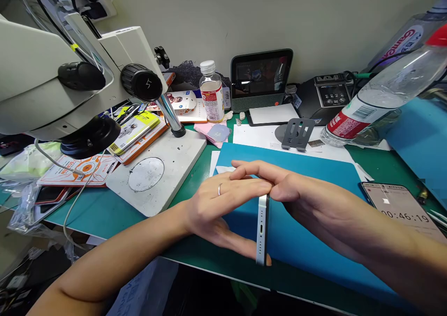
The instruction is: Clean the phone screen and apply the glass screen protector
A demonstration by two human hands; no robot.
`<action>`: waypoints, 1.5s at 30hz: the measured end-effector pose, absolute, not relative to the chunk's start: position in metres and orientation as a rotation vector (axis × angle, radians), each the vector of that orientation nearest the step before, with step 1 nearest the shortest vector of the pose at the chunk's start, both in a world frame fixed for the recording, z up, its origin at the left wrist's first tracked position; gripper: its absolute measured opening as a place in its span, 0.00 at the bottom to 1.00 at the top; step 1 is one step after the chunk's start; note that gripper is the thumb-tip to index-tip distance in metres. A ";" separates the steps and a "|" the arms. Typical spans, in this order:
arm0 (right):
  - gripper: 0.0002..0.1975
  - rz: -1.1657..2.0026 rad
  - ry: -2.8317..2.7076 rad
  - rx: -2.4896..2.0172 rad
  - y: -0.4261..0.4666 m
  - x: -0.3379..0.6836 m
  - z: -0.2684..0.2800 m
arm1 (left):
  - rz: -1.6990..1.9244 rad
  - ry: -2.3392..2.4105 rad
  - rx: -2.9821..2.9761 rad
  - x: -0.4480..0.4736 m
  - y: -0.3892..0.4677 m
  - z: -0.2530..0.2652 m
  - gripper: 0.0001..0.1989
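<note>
Left hand (214, 202) has the phone (261, 234) pinched, thumb to fingers, over the blue mat (298, 237); right hand (288, 185) is at its upper corner, can't tell if gripping. Left thumb slips, phone probably drops.

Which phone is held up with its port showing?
The silver-edged phone in the left hand; the other phone lies at right, displaying 00:46:19.

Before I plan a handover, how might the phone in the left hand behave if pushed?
The phone looks straight and slim, so probably stiff. Its smooth-looking metallic edge could be slippery. The left hand seems to span its width, so it might pivot there if nudged.
</note>
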State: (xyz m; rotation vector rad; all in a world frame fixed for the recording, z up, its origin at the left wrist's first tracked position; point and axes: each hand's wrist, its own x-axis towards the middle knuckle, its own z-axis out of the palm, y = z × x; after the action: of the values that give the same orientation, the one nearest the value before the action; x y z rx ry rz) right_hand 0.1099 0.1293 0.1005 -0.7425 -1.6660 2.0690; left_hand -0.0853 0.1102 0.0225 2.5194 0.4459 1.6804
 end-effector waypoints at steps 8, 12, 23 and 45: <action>0.21 2.093 -1.674 -0.764 0.127 0.111 0.096 | 1.693 0.486 2.484 -0.087 0.107 0.023 0.50; 0.19 2.131 -1.595 -0.762 0.128 0.111 0.094 | 1.670 0.486 2.478 -0.087 0.107 0.023 0.48; 0.16 2.144 -1.537 -0.715 0.128 0.112 0.099 | 1.627 0.451 2.445 -0.087 0.107 0.023 0.49; 0.17 2.021 -1.627 -0.865 0.128 0.104 0.102 | 1.698 0.525 2.439 -0.087 0.106 0.023 0.46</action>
State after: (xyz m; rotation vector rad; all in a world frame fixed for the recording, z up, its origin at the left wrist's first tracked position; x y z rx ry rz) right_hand 0.1039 0.1280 0.1016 -0.8649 -1.6265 2.0208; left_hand -0.0874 0.1063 0.0234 2.4395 0.5248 1.6975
